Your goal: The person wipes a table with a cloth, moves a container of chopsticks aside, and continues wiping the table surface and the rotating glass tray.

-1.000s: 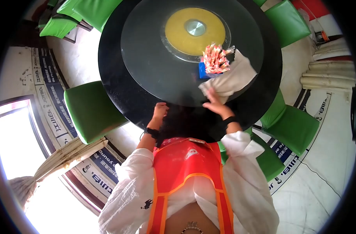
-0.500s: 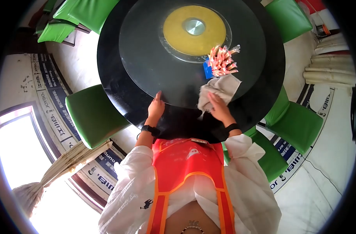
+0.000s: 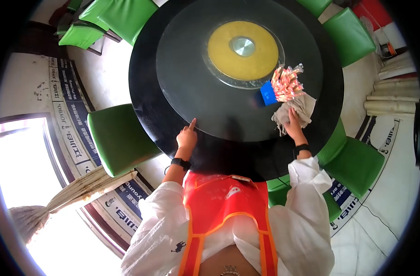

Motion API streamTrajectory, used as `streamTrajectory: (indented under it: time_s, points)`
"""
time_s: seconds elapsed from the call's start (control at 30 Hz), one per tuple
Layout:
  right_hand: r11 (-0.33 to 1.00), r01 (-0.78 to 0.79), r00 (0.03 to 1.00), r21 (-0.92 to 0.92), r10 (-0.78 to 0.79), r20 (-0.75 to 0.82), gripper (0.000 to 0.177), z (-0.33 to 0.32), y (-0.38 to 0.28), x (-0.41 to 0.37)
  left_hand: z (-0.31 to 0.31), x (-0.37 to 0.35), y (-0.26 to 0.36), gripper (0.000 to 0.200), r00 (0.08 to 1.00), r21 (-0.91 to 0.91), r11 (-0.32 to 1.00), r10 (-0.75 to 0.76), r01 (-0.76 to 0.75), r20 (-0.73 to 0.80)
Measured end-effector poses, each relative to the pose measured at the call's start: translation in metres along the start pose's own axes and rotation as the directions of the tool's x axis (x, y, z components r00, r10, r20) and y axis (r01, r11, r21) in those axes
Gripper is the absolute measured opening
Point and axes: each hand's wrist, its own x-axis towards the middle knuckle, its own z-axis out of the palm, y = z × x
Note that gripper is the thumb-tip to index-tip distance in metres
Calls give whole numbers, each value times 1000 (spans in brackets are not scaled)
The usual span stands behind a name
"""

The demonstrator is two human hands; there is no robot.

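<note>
My right hand (image 3: 293,128) presses on a crumpled beige cloth (image 3: 302,108) at the right front of the dark turntable (image 3: 187,92). The cloth lies beside a blue box (image 3: 268,93) filled with red-and-white wrapped sticks (image 3: 287,83); their exact kind is too small to tell. At the left front, my left hand (image 3: 187,138) holds nothing. Its index finger stretches out to the turntable's rim, while the other fingers look partly bent.
The turntable has a yellow disc (image 3: 223,55) with a silver hub (image 3: 243,46) and rests on a round black table (image 3: 143,87). Green chairs (image 3: 120,138) surround it. A tied curtain (image 3: 76,193) hangs by the bright window at left.
My right hand has slid the cloth to the right, alongside the box. My left hand stays near the turntable's front left rim. The whole view has shifted slightly.
</note>
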Motion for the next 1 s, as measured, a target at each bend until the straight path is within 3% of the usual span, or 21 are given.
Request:
streamTrajectory:
  time_s: [0.1, 0.17, 0.2, 0.23, 0.3, 0.37, 0.4, 0.43, 0.5, 0.63, 0.7, 0.77, 0.8, 0.83, 0.9, 1.0]
  points:
    - [995, -8, 1000, 99, 8, -7, 68, 11, -13, -17, 6, 15, -16, 49, 997, -88, 996, -35, 29, -75]
    - [992, 72, 997, 103, -71, -14, 63, 27, -35, -31, 28, 31, -36, 44, 894, -300, 953, -113, -25, -434]
    - [988, 131, 991, 78, -132, 1, 62, 30, -58, -36, 19, 37, -41, 42, 939, -616, 774, -304, 146, -158]
    - [983, 173, 984, 52, -176, 40, 63, 35, -77, -43, 30, 47, -53, 42, 907, -704, 692, -385, 162, -169]
    - [965, 239, 958, 108, -252, 133, 66, 33, -125, -51, 50, 65, -71, 41, 880, -781, 617, -419, 94, -225]
    - [965, 258, 943, 43, -261, 206, 67, 39, -151, -58, 36, 69, -67, 37, 927, -969, 161, -355, 187, 120]
    - [966, 257, 941, 39, -259, 220, 67, 42, -154, -59, 27, 70, -63, 29, 936, -963, 103, -283, 248, 210]
    - [964, 263, 949, -39, -251, 190, 67, 48, -154, -59, 26, 74, -65, 29, 930, -960, 95, -288, 263, 226]
    - [956, 267, 954, -118, -245, 175, 68, 52, -156, -65, 28, 82, -71, 26, 907, -885, 299, -335, 358, 254]
    - [946, 240, 957, -219, -192, 220, 67, 39, -154, -64, 38, 84, -72, 28, 914, -908, 264, -335, 326, 231]
    - [940, 233, 957, -249, -176, 231, 67, 35, -148, -59, 47, 85, -77, 27, 954, -860, 439, -255, 260, 159]
    - [939, 187, 965, -288, -122, 231, 67, 37, -132, -59, 47, 78, -79, 28, 957, -871, 409, -215, 271, 197]
    - [919, 220, 974, -327, -187, 131, 67, 41, -116, -59, 44, 77, -77, 29, 960, -878, 394, -166, 273, 225]
    - [917, 220, 973, -332, -185, 136, 67, 33, -110, -57, 40, 74, -74, 29, 959, -879, 388, -164, 278, 231]
    - [902, 113, 990, -416, -65, 128, 66, 16, -105, -54, 35, 63, -70, 30, 977, -884, 423, -151, 200, 149]
    - [938, 165, 986, -304, -152, 65, 63, 7, -83, -53, 38, 61, -71, 36, 987, -868, 479, -142, 131, 71]
